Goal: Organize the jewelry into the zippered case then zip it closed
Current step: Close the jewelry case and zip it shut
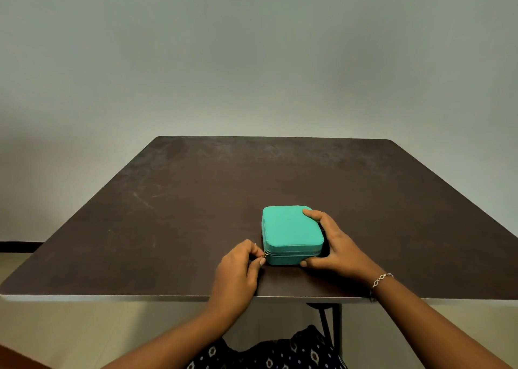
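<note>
Teal fabric, a rounded zippered case point(291, 232), sits shut near the dark brown table point(196, 200) front edge. Her right hand point(333, 245) clasps its side; the left hand point(238, 267) pinches the small gold zipper pull point(265, 254). Zipping looks nearly finished or about to begin; next needs a steady pull.

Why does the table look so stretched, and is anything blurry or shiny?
Head view: the wide-angle lens spreads the table toward its near edge; light is soft and dim, no glare; a shadow sits under the right hand beside the green case; the zipper pull looks small and soft.
</note>
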### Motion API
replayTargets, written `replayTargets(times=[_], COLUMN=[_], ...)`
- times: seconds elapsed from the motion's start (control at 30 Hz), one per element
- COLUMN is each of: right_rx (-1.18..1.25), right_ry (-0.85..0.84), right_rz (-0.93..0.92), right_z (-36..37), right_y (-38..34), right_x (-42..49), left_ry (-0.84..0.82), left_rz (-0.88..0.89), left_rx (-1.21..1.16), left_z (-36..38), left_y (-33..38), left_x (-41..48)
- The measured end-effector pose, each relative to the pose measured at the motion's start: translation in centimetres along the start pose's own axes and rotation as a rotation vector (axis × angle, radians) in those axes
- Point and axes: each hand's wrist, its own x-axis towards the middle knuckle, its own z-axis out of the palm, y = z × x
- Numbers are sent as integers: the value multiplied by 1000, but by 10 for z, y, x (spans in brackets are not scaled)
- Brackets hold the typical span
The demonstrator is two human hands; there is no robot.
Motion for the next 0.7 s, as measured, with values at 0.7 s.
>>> replayTargets(times=[0.7], right_rx=[-70], right_ry=[-45], right_rz=[-27], right_z=[-3], right_y=[2], right_x=[-6], left_ry=[127], left_rz=[25], left_rx=[-118], left_z=[5], left_y=[3], left_x=[31])
